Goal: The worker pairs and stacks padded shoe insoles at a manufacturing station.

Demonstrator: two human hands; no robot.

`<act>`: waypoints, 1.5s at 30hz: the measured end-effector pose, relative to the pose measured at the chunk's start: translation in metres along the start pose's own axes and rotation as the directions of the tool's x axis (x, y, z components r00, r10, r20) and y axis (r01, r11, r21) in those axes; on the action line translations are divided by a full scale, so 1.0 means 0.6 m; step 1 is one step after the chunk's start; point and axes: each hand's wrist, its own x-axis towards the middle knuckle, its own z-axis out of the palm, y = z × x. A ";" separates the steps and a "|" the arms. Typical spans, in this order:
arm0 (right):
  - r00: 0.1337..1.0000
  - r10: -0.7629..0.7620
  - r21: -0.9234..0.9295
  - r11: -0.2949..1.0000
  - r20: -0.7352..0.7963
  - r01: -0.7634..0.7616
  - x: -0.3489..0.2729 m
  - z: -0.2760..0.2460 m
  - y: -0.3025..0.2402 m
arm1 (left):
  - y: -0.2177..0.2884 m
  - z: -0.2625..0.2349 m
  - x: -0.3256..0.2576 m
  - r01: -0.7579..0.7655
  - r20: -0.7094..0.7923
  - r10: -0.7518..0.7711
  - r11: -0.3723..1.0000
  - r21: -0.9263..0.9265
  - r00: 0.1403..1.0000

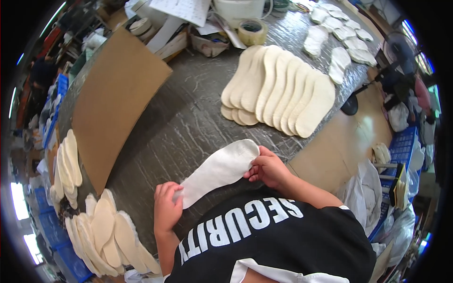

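Although the grey, scuffed surface [188,118] takes up most of the view, the work itself sits at its near edge, where both hands hold one white insole-shaped piece [219,170] stretched between them just above the top. A large brown cardboard sheet [115,101] lies flat to the left, and beyond the middle a fanned row of cream insoles [278,89] overlaps like shingles, with smaller white pieces [337,35] scattered further back. More cream insoles are stacked at the near left corner [106,233]. The left hand [166,207] pinches the heel end between thumb and fingers; the right hand [269,167] grips the toe end, fingers curled under its edge. Judging by how it sags slightly and curves between the grips, the piece seems light, thin and pliable, with a cloth-like face that should not slip; holding it by both ends, as now, looks the surest way to keep it flat. Among the packaging, a roll of clear tape [252,30] stands near the far edge, beside a white tub [238,8], a small open box [207,43] and white printed paper sheets [181,9].
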 end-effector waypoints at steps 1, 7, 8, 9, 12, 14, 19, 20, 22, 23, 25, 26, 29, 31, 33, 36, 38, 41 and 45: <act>1.000 0.012 0.024 1.000 -0.023 -0.012 -0.004 -0.007 -0.001 | -0.002 0.003 -0.002 -0.004 -0.006 0.004 0.999 0.036 1.000; 0.953 -0.287 -0.201 0.943 -0.096 0.263 -0.030 -0.079 -0.027 | -0.046 0.003 -0.034 0.306 -0.055 -0.327 0.922 -0.239 0.943; 0.857 -0.493 -0.289 0.851 -0.152 0.439 -0.027 -0.091 -0.024 | -0.042 -0.002 -0.030 0.297 -0.048 -0.317 0.925 -0.237 0.947; 0.708 -0.684 -0.615 0.638 -0.176 0.463 -0.035 -0.112 -0.032 | -0.037 -0.011 -0.028 0.351 -0.014 -0.369 0.894 -0.279 0.929; 0.293 -0.943 -0.983 -0.178 0.155 -0.051 -0.058 -0.159 -0.089 | -0.026 -0.026 -0.024 0.418 0.042 -0.426 0.858 -0.297 0.904; 0.382 -0.918 -0.986 -0.150 0.111 -0.075 -0.059 -0.187 -0.115 | -0.050 -0.029 -0.030 0.290 0.056 -0.295 0.857 -0.425 0.954; 0.649 -0.697 -0.945 -0.307 0.306 0.116 -0.064 -0.224 -0.158 | -0.079 -0.056 -0.022 0.240 -0.044 -0.259 0.938 -0.250 0.965; 0.658 -0.653 -0.911 -0.392 0.374 0.129 -0.062 -0.225 -0.164 | -0.070 -0.061 -0.014 0.238 -0.048 -0.257 0.939 -0.247 0.965; 0.644 -0.642 -0.898 -0.404 0.415 0.175 -0.051 -0.246 -0.179 | -0.033 -0.065 0.019 0.169 -0.234 -0.185 0.982 -0.088 0.955; 0.633 -0.624 -0.879 -0.422 0.459 0.223 -0.048 -0.251 -0.182 | 0.020 -0.070 0.048 0.091 -0.243 -0.079 0.995 0.039 0.967; 0.608 -0.713 -0.936 -0.239 0.349 0.257 -0.059 -0.245 -0.183 | 0.127 -0.058 0.107 -0.212 -0.121 0.246 0.946 0.244 0.962; 0.588 -0.781 -0.958 -0.044 0.209 0.282 -0.069 -0.242 -0.185 | 0.170 -0.038 0.141 -0.403 -0.010 0.413 0.894 0.196 0.911; 0.503 -0.843 -0.953 -0.036 0.191 0.301 -0.084 -0.246 -0.192 | 0.294 0.056 0.225 -0.752 0.112 0.747 0.659 -0.005 0.655; 0.375 -0.864 -0.931 -0.241 0.335 0.275 -0.085 -0.252 -0.199 | 0.349 0.108 0.262 -0.880 0.202 0.861 0.475 0.007 0.466; 0.395 -0.872 -0.942 -0.187 0.289 0.278 -0.092 -0.239 -0.213 | 0.351 0.175 0.291 -0.877 0.262 0.839 0.475 0.072 0.476; 0.275 -0.958 -0.952 0.003 0.085 0.307 -0.118 -0.274 -0.241 | 0.370 0.202 0.311 -0.857 0.412 0.764 0.508 0.090 0.496; 0.079 -0.997 -0.894 0.035 0.000 0.446 -0.145 -0.315 -0.270 | 0.378 0.209 0.321 -0.828 0.502 0.698 0.556 0.071 0.511; -0.017 -0.996 -0.826 0.065 -0.089 0.559 -0.181 -0.287 -0.296 | 0.359 0.233 0.354 -0.461 0.145 0.572 0.764 -0.451 0.807; -0.288 -0.958 -0.843 -0.158 0.004 0.514 -0.180 -0.212 -0.293 | 0.335 0.233 0.411 0.267 0.420 0.141 0.583 -0.767 0.897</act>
